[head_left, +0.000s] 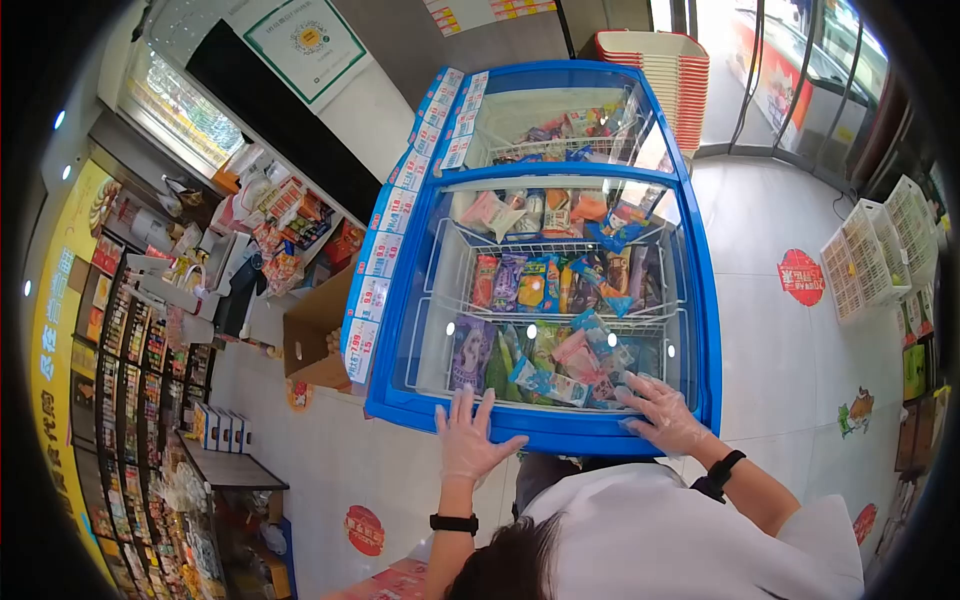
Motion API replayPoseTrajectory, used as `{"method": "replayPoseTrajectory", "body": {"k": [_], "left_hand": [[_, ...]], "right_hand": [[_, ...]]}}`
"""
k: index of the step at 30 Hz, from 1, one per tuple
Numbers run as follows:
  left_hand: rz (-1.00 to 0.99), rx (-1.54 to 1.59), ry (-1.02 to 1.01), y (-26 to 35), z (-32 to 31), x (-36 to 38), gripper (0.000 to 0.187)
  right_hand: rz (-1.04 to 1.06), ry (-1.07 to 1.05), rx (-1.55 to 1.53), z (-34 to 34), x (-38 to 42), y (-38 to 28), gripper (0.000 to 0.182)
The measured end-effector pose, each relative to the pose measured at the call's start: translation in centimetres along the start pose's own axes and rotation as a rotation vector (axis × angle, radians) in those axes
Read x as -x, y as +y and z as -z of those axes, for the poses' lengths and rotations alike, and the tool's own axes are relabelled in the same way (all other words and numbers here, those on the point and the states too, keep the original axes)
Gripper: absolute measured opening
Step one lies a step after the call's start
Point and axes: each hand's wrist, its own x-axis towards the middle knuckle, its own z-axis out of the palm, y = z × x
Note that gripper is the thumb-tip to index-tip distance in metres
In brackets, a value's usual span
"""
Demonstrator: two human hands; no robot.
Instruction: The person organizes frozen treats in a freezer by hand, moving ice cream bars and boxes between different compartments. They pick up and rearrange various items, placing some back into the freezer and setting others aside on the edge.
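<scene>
A chest freezer with a blue frame [540, 432] and sliding glass lids stands in front of me. My left hand [470, 440], in a clear plastic glove, is at the near blue edge with fingers spread, holding nothing. My right hand [662, 412], also gloved, lies with fingers stretched out over the near right corner of the glass lid [455, 385]. Under the glass, white wire baskets [560, 318] hold wrapped ice creams. Near my right hand's fingers, below the glass, are a pink packet [578, 352] and a light blue packet [545, 382].
Price labels [372, 270] line the freezer's left side. Stacked red-and-white baskets [650, 45] stand behind it, and white crates [870, 260] are on the right. An open cardboard box [315, 345] sits left of the freezer. Stocked shelves [140, 400] run along the far left.
</scene>
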Motion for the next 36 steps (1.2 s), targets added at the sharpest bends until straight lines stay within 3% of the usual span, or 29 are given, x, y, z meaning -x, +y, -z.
{"method": "replayPoseTrajectory", "body": {"k": [2, 3, 7, 12, 16, 21, 31, 36], "left_hand": [[0.007, -0.092, -0.238, -0.2, 1.6, -0.4, 0.110], [-0.003, -0.038, -0.209, 1.5, -0.8, -3.7, 0.110], [0.010, -0.039, -0.372, 0.8, 1.3, -4.9, 0.117], [0.019, -0.102, -0.524, 0.6, 1.7, -6.6, 0.118], [-0.014, -0.115, -0.463, 0.0, 0.7, -6.8, 0.111], [-0.105, -0.084, -0.415, -2.2, -0.2, -9.3, 0.104], [-0.326, -0.060, -0.203, -2.9, -1.2, -18.0, 0.100], [-0.390, -0.102, -0.211, -4.0, -0.1, -22.6, 0.084]], "right_hand": [[0.016, 0.010, -0.040, -0.2, 0.7, -1.2, 0.050], [0.011, 0.003, 0.022, 1.5, -0.3, 1.7, 0.050], [-0.029, 0.094, -0.013, 0.8, -0.5, 1.0, 0.058], [-0.022, -0.022, 0.177, 2.0, -1.5, 0.4, 0.070], [0.002, -0.085, 0.365, 2.0, -2.3, 0.7, 0.080], [-0.033, -0.145, 0.420, 2.3, -3.4, 1.3, 0.078], [0.035, 0.066, 0.588, 2.8, -8.0, 6.6, 0.071], [-0.123, 0.023, 0.668, 4.3, -11.4, 7.6, 0.067]]}}
